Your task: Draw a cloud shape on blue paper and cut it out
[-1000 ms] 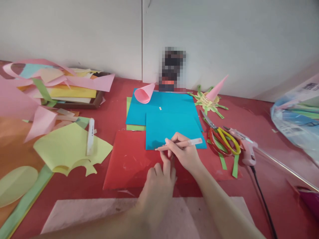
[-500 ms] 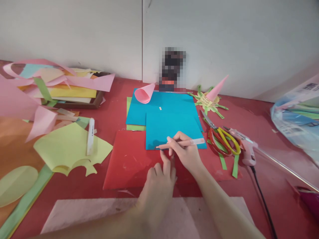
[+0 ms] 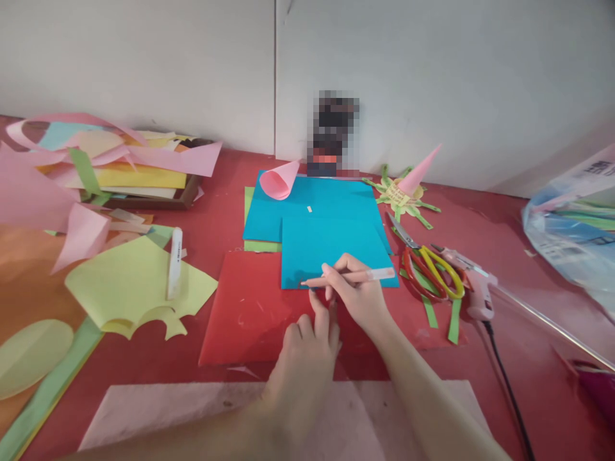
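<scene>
- Since the frame a second ago, shifts the pen (image 3: 358, 276) in the right hand (image 3: 362, 301) slightly rightward and away from the body; keeps the left hand (image 3: 305, 355) in practically the same place.
- Head view: pinches the pen between thumb and fingers of the right hand, pointing it left across the front blue paper (image 3: 331, 246), tip just inside the near edge, close to the left corner. Gives no clear sign of contact at the tip.
- Rests the left hand over the red sheet (image 3: 254, 307), fingers bent and partly bunched, index finger reaching the near edge of the front blue paper. Hides the left thumb too much for telling about any pinch.
- Has the front blue paper lying flat, partly over the back blue paper (image 3: 331, 195) and the red sheet, with the pink cone (image 3: 278, 181) behind and the scissors (image 3: 419, 248) and glue gun (image 3: 478, 288) to the right.
- Looks like marking or drawing near that edge, by judgement.
- Calls, likely, for steady left fingers against paper slip and light, controlled pressure on the pen.
</scene>
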`<state>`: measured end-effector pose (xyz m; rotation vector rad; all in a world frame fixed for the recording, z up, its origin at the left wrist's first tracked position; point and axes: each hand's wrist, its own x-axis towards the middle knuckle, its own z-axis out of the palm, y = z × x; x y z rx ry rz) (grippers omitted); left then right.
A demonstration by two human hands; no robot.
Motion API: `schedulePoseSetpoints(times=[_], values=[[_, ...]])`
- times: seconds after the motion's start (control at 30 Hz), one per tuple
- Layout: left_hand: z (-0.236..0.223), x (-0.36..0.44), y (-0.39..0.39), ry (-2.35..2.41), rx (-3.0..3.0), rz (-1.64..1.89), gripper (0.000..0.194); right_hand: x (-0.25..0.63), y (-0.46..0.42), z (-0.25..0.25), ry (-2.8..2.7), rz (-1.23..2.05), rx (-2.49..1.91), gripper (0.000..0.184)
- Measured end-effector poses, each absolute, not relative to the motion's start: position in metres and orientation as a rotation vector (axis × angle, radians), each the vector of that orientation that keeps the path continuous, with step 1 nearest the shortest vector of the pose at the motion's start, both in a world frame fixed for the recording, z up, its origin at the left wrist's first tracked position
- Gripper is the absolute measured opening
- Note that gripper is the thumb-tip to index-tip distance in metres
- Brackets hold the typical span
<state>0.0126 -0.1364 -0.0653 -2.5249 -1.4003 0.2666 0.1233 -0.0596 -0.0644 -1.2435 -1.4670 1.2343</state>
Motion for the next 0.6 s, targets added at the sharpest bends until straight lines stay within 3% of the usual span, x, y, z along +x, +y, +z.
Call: schedulePoseSetpoints(times=[0.6], values=[[-0.0692,0.0133,-0.1367,-1.448,-2.517,0.13,0.039,0.1216,-0.0572,-0.0667,-1.372,1.116,-1.296,0.032]])
